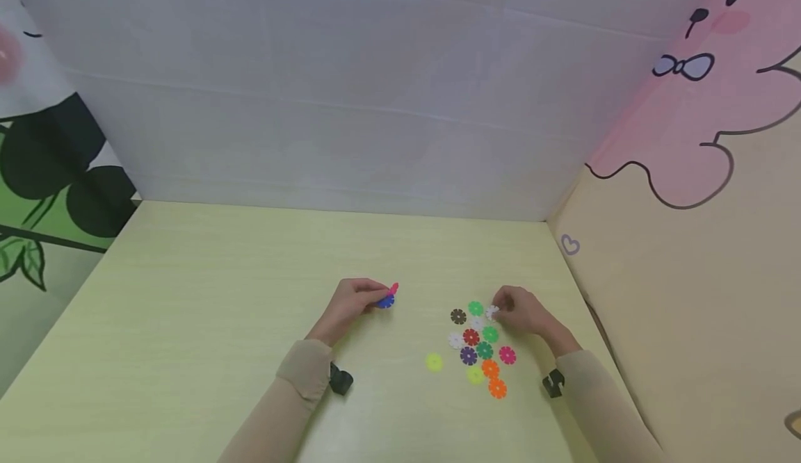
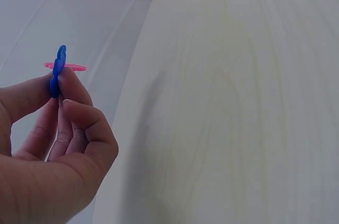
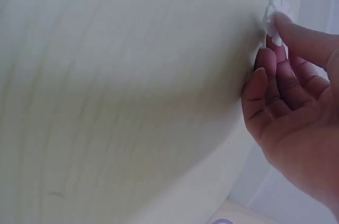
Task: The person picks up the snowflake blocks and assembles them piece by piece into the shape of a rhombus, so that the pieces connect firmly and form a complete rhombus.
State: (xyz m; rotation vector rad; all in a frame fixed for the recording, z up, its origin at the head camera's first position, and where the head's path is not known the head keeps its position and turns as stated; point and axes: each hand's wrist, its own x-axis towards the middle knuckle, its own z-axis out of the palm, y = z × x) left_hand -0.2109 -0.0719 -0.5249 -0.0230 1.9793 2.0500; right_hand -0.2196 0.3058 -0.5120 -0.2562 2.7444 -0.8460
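The person's left hand (image 1: 350, 304) has a blue disc (image 2: 57, 75) pinched in its grip above the bench (image 1: 219, 296), a pink disc (image 2: 78, 68) set crosswise on it. Over to my right, the right hand (image 1: 522, 311) grasps a white disc (image 1: 491, 313) between thumb and finger, near a green disc (image 1: 475, 308). Nearer the person lie two orange discs (image 1: 491, 368); a yellow disc (image 1: 434, 361) sits apart, leftward.

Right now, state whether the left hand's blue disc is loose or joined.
Joined: a pink disc crosses the blue disc in the left hand.
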